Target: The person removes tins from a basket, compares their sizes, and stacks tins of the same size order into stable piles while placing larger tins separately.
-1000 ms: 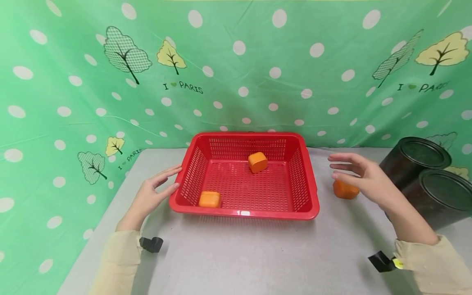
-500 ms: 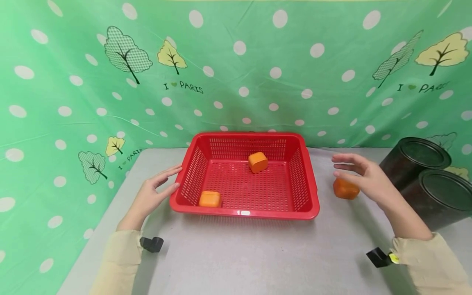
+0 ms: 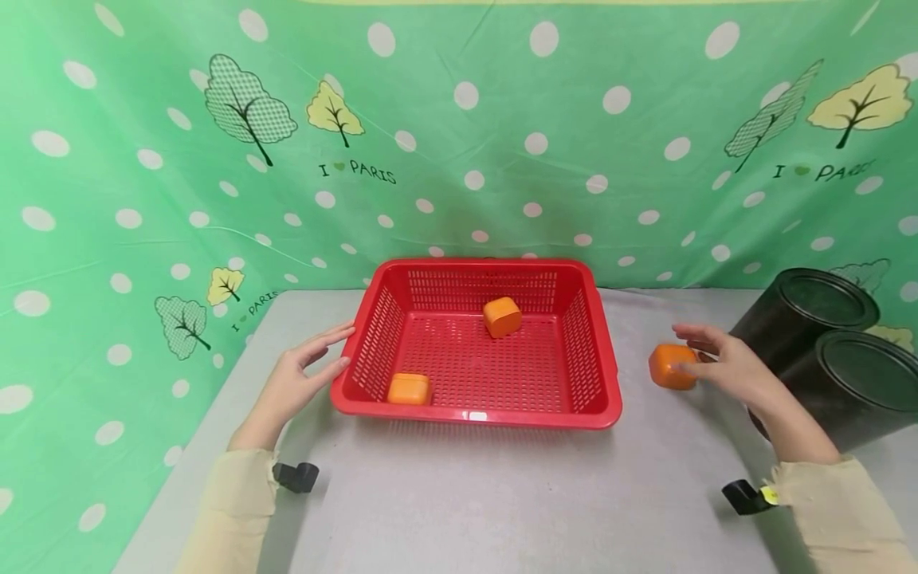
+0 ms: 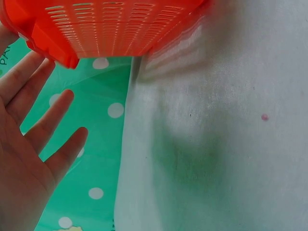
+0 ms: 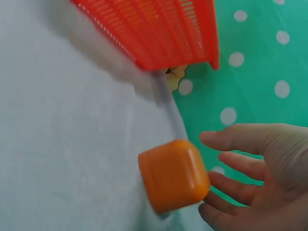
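Judging by a front orange block (image 3: 409, 389) and rear orange block (image 3: 502, 317) already inside the red basket (image 3: 473, 415), most seems done, leaving a third orange block (image 3: 665, 360) on the desk (image 3: 459, 494) beside the right hand (image 3: 739, 373), grip apart, while the left hand (image 3: 290, 379), also spread, touches the basket.

A grey table (image 3: 466, 494) is backed by a green dotted cloth (image 3: 574, 159) printed with trees (image 3: 249, 108); two black, seemingly lidded canisters (image 3: 869, 383) are placed at right.
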Demonstrator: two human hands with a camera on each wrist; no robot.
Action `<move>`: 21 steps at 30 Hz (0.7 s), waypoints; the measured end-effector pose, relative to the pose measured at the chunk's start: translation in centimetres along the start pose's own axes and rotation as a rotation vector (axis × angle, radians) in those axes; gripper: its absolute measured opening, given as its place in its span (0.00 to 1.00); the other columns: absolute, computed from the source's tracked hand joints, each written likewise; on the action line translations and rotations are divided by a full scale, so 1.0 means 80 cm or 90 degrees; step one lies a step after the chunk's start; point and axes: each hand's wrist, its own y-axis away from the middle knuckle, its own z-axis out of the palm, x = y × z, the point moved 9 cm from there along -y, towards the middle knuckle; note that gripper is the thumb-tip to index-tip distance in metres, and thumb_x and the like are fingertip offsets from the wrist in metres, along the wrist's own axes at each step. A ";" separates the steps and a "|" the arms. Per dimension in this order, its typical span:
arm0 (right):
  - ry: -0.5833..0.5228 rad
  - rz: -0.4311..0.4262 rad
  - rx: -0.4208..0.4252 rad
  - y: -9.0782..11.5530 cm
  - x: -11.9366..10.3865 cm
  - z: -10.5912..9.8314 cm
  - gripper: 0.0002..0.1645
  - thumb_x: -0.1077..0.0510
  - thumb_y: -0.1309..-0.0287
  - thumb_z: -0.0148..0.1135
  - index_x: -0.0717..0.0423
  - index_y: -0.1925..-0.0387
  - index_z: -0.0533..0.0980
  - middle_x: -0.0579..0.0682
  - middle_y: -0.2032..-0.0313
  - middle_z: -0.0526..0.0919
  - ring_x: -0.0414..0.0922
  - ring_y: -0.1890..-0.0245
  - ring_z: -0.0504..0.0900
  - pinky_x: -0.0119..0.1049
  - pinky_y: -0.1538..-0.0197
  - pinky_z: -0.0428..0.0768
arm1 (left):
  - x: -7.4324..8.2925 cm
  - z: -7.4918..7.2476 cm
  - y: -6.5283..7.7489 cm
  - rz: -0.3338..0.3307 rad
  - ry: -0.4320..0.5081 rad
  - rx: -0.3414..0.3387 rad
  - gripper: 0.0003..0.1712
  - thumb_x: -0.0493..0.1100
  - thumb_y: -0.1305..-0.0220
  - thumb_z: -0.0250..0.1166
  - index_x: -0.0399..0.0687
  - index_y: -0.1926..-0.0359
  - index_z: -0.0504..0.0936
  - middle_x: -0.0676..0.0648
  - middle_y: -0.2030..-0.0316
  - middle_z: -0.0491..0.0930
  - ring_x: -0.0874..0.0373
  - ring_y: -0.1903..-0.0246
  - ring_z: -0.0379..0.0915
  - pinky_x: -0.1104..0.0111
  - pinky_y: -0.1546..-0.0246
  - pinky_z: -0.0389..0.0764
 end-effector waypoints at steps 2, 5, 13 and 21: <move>0.005 -0.014 -0.007 -0.001 0.006 0.002 0.41 0.59 0.37 0.63 0.72 0.30 0.57 0.77 0.34 0.64 0.72 0.37 0.64 0.71 0.39 0.68 | 0.000 0.000 0.000 0.003 0.000 0.001 0.28 0.49 0.32 0.66 0.61 0.32 0.74 0.53 0.30 0.71 0.50 0.28 0.63 0.85 0.37 0.65; 0.017 -0.027 -0.018 -0.003 0.015 0.005 0.42 0.61 0.40 0.65 0.74 0.32 0.57 0.78 0.36 0.65 0.72 0.41 0.67 0.69 0.41 0.70 | 0.001 0.000 0.000 0.006 -0.002 0.001 0.28 0.49 0.32 0.66 0.60 0.32 0.74 0.53 0.30 0.71 0.50 0.28 0.63 0.81 0.36 0.67; 0.041 -0.011 0.001 -0.003 0.028 0.004 0.40 0.59 0.42 0.68 0.74 0.36 0.61 0.78 0.41 0.69 0.71 0.44 0.70 0.66 0.44 0.73 | 0.002 0.000 0.000 0.014 -0.006 0.002 0.28 0.48 0.32 0.66 0.60 0.32 0.74 0.53 0.31 0.72 0.50 0.29 0.63 0.81 0.36 0.68; 0.049 0.005 0.065 0.005 0.028 -0.010 0.40 0.53 0.36 0.62 0.77 0.35 0.59 0.76 0.43 0.70 0.61 0.51 0.74 0.23 0.62 0.72 | 0.001 0.000 0.000 0.015 0.001 0.006 0.28 0.49 0.32 0.66 0.60 0.32 0.74 0.53 0.31 0.72 0.51 0.29 0.63 0.88 0.39 0.64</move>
